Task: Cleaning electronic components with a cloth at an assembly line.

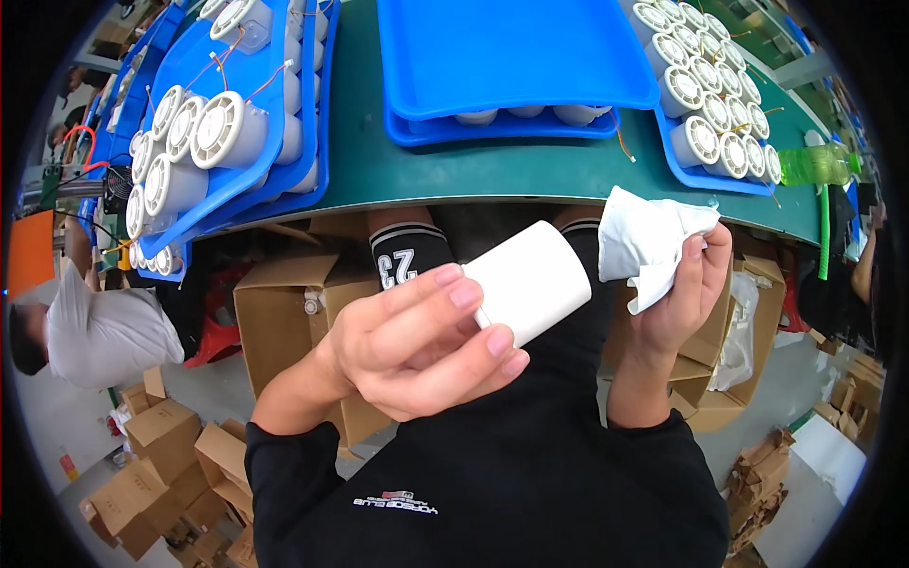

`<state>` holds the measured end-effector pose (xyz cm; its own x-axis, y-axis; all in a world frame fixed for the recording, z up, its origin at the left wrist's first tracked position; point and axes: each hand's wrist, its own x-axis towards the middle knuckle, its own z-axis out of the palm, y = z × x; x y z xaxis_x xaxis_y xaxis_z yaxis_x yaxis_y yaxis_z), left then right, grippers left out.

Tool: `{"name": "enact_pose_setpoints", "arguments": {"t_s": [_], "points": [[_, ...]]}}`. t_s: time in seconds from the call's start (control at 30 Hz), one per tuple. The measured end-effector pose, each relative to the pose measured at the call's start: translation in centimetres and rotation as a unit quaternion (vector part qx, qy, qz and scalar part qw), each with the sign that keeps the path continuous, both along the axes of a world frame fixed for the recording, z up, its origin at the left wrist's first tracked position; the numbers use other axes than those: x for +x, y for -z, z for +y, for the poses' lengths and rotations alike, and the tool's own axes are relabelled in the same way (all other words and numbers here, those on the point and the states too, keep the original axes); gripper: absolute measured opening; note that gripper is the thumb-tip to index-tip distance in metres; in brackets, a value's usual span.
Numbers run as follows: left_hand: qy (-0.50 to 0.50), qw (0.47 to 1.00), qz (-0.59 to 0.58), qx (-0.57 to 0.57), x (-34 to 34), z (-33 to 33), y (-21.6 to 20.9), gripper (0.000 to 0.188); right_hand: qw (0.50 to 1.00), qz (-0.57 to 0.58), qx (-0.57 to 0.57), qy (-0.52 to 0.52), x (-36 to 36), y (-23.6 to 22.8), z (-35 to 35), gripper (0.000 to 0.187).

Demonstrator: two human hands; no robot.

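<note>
In my left hand (pixel 426 346) is a smooth white cylindrical housing (pixel 536 282), tilted, its base gripped between fingertips and thumb. My right hand (pixel 686 289) pinches a crumpled white cloth (pixel 644 237), which hangs bunched above its fingers. The two hands are apart, held up in front of my body, below the table's near edge. The cloth and the housing do not touch.
Across the green table (pixel 355 170) stand blue trays: stacked ones (pixel 308 161) with white round units and thin wires at left, a bare-topped tray (pixel 511 57) ahead, a filled tray (pixel 724 180) at right. Cardboard boxes (pixel 284 312) flank my legs. A green bottle (pixel 814 165) lies far right.
</note>
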<state>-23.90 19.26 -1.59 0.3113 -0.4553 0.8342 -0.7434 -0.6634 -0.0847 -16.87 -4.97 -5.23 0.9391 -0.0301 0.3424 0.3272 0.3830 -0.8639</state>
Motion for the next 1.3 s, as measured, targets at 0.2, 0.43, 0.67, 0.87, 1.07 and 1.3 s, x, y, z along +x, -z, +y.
{"name": "enact_pose_setpoints", "arguments": {"t_s": [0.2, 0.43, 0.67, 0.87, 1.07, 1.3], "points": [[-0.024, 0.999, -0.033, -0.013, 0.8, -0.5, -0.3, 0.030, 1.000, 0.026, 0.008, 0.004, 0.8, 0.6, -0.9, 0.022], [-0.015, 1.000, -0.017, -0.001, 2.7, -1.4, -2.9, 0.029, 0.999, 0.023, 0.040, -0.012, 2.1, 0.4, -1.4, 0.023], [0.008, 0.998, -0.021, 0.057, 5.3, -2.1, -4.1, 0.027, 0.955, -0.256, -0.111, -0.097, 3.2, -4.6, -1.2, 0.020], [0.006, 0.995, -0.019, 0.095, 6.8, -2.7, -4.5, 0.018, 0.894, -0.408, -0.183, -0.012, 5.9, -5.8, 2.4, 0.027], [-0.030, 0.988, -0.036, 0.145, 7.2, -1.7, -5.2, 0.037, 0.926, -0.304, -0.210, 0.071, 8.6, -3.2, 1.4, 0.027], [-0.030, 0.980, -0.017, 0.196, 8.6, -2.1, -6.4, 0.037, 0.963, -0.195, -0.161, 0.098, 8.6, -2.6, 0.1, 0.020]]}}
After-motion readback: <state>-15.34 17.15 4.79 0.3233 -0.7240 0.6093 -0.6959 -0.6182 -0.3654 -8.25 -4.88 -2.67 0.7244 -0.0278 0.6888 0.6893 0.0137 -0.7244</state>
